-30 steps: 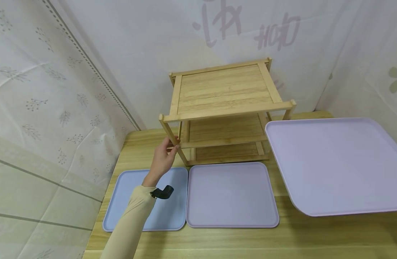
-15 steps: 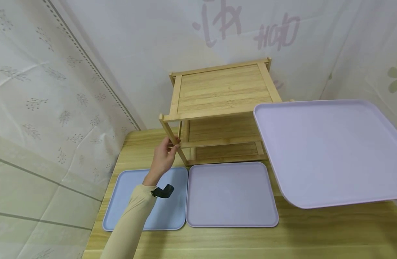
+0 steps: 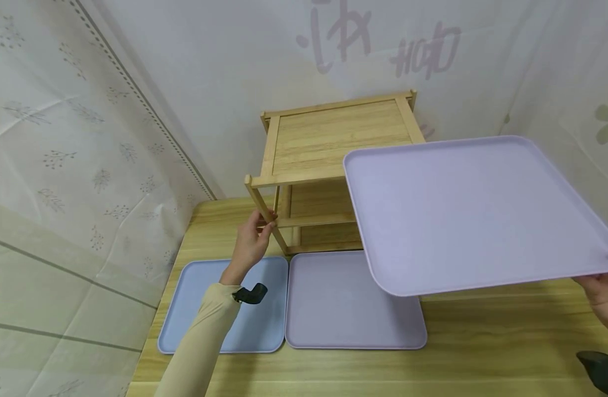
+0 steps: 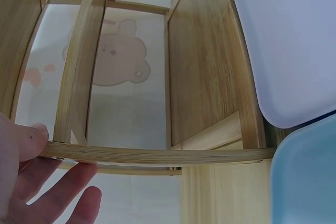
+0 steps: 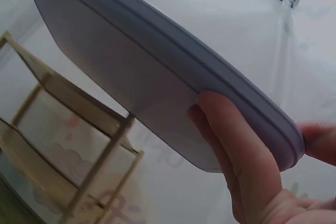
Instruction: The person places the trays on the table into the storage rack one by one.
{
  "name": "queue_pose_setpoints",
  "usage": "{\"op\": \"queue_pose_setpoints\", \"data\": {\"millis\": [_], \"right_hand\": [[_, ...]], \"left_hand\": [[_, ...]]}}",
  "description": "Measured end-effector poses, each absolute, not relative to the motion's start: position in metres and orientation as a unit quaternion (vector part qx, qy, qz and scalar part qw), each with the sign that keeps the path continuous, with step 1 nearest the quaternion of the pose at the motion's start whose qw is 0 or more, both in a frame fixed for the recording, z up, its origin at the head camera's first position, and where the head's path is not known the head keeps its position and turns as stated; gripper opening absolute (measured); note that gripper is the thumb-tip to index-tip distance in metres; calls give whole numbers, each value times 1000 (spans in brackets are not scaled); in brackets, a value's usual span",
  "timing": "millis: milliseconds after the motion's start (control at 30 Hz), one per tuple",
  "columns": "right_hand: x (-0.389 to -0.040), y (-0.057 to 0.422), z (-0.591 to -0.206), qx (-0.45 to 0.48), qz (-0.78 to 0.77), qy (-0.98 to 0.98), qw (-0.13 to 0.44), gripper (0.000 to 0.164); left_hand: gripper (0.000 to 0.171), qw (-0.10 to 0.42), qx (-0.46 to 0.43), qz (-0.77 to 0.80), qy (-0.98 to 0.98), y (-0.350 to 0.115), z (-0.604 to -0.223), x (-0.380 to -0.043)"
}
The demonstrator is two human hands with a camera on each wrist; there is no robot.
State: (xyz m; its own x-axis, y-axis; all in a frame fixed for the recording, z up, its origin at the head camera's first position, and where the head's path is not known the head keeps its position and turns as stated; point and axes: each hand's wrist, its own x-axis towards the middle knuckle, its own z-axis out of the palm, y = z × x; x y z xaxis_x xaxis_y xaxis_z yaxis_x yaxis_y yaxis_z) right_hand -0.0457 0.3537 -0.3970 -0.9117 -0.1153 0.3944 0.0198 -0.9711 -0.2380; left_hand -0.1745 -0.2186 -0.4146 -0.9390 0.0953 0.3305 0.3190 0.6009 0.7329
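Note:
A bamboo three-tier shelf rack (image 3: 333, 132) stands at the back of the table. My left hand (image 3: 250, 242) grips its front left post at the height of the middle tier. In the left wrist view the thumb and fingers of the left hand (image 4: 50, 182) lie on either side of that post (image 4: 157, 156). My right hand (image 3: 603, 303) holds a lilac tray (image 3: 467, 215) in the air by its right edge. The right wrist view shows the fingers of this hand (image 5: 241, 156) under the tray (image 5: 121, 51), thumb at the rim. The tray overlaps the rack's right side in the head view.
A blue tray (image 3: 184, 314) and another lilac tray (image 3: 328, 314) lie side by side on the wooden table (image 3: 482, 353), in front of the rack. Printed cloth hangs (image 3: 184, 66) behind the table and along both sides.
The held lilac tray has moved left and up, over part of the rack and the lilac tray below. My right hand has come into the head view. The left hand keeps its place.

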Motion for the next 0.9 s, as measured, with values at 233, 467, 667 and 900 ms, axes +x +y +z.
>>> {"op": "queue_pose_setpoints", "data": {"millis": [233, 467, 667, 900], "right_hand": [[-60, 307, -368, -259, -948, 24, 182, 64], [-70, 279, -350, -269, -931, 92, 228, 59], [-79, 254, -343, -276, -930, 106, 218, 57], [-91, 231, -340, -263, -933, 134, 204, 56]], "left_hand": [[26, 124, -112, -428, -888, -220, -415, -174], [24, 135, -122, -433, -883, -218, -414, -173], [23, 141, -125, -436, -880, -218, -415, -174], [20, 150, -127, -441, -876, -220, -418, -174]]}}
